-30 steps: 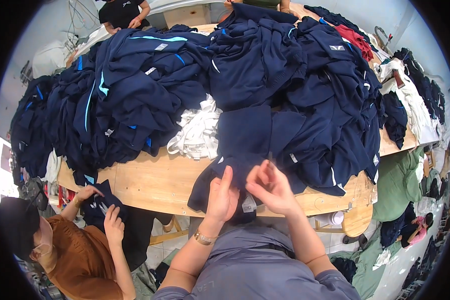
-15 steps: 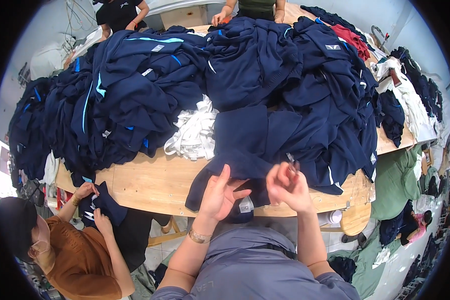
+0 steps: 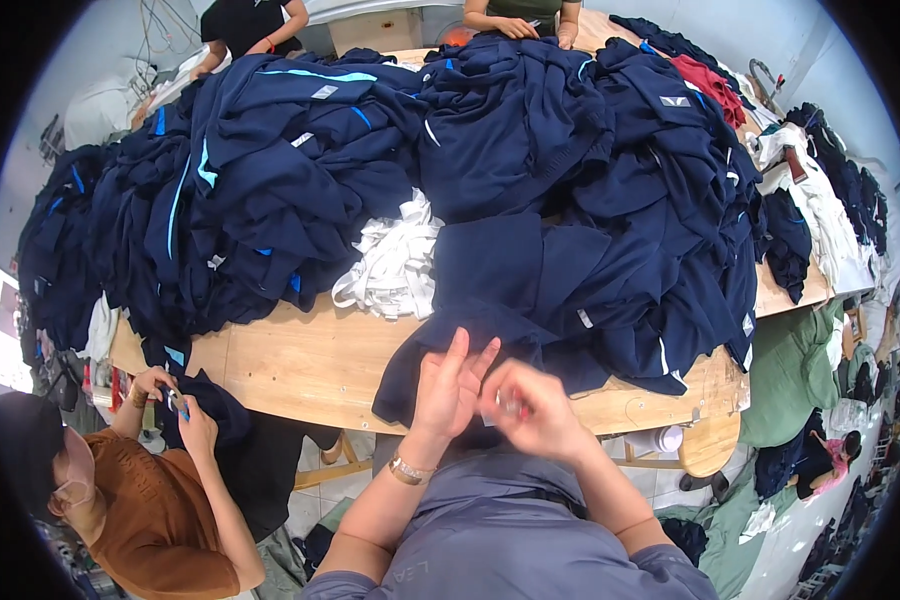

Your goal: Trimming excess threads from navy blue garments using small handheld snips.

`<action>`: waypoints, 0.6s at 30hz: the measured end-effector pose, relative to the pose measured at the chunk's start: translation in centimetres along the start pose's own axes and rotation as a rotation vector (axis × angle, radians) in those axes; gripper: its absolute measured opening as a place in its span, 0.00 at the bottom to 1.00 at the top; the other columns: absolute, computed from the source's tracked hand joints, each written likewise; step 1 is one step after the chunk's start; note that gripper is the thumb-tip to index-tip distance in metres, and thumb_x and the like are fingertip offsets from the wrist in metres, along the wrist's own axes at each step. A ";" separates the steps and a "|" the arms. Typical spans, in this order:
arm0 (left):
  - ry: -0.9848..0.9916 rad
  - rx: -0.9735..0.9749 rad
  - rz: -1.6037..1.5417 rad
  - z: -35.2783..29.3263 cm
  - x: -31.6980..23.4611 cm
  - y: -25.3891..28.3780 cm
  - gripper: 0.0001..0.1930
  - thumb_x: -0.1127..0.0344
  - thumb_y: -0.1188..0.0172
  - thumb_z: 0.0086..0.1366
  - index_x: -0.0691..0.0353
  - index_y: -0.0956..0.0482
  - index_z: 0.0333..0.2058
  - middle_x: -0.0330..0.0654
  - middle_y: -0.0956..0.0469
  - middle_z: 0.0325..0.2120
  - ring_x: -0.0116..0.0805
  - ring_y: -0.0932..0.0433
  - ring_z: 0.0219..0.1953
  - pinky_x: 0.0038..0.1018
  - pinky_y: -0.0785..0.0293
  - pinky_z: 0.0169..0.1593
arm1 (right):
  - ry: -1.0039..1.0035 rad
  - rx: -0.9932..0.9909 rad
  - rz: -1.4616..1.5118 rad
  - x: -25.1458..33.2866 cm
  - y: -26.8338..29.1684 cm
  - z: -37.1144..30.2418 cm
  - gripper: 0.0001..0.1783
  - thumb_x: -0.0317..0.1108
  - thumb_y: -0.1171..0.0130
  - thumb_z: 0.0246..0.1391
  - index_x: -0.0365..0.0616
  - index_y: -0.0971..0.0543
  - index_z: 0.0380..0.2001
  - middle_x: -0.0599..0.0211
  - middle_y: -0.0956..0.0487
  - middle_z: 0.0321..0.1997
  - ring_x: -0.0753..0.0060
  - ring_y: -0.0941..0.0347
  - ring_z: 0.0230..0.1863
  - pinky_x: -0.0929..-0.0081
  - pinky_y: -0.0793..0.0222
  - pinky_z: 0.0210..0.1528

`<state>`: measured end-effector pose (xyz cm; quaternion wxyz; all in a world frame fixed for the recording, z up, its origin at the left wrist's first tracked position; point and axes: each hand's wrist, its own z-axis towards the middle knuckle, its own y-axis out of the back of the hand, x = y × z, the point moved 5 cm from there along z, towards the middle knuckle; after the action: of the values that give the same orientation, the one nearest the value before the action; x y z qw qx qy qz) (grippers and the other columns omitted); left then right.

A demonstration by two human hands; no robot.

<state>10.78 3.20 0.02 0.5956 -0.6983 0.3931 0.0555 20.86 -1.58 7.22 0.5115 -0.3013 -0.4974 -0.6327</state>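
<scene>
My left hand (image 3: 448, 388) is open, palm turned up and fingers stretched, just over the near edge of the table. Close beside its fingertips, my right hand (image 3: 538, 412) is curled and blurred. A small shiny metal tool (image 3: 511, 404) shows in its fingers, too smeared to name. Under and beyond both hands lies a dark navy garment (image 3: 482, 262), its lower part spread toward the table edge. A little white tag (image 3: 584, 318) rests on the navy cloth beyond my right hand. White strips (image 3: 395, 262) sit bundled left of the garment.
Heaps of navy garments (image 3: 300, 170) cover the wooden table (image 3: 280, 372). At the lower left a co-worker in a brown shirt (image 3: 160, 510) handles navy cloth with snips. Two more people stand across the table. A white cup-like container (image 3: 658, 439) is below the table's right edge.
My right hand has moved left and toward me, close to the left hand. The white tag now lies apart from it on the cloth. The co-worker's hands at left have drawn together.
</scene>
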 end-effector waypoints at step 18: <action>-0.077 0.056 0.018 -0.4 -1.9 -1.1 0.17 0.60 0.54 0.68 0.71 0.25 0.32 0.46 0.23 0.34 0.32 0.24 0.37 0.33 0.26 0.50 | -0.011 -0.129 -0.650 -2.1 3.9 0.9 0.22 0.49 0.37 0.45 0.41 0.32 0.23 0.65 0.30 0.19 0.61 0.32 0.17 0.71 0.40 0.17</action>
<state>10.03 3.73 2.06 0.6290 -0.6752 0.3776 0.0769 25.00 0.09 6.93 0.2599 -0.1620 -0.5292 -0.7913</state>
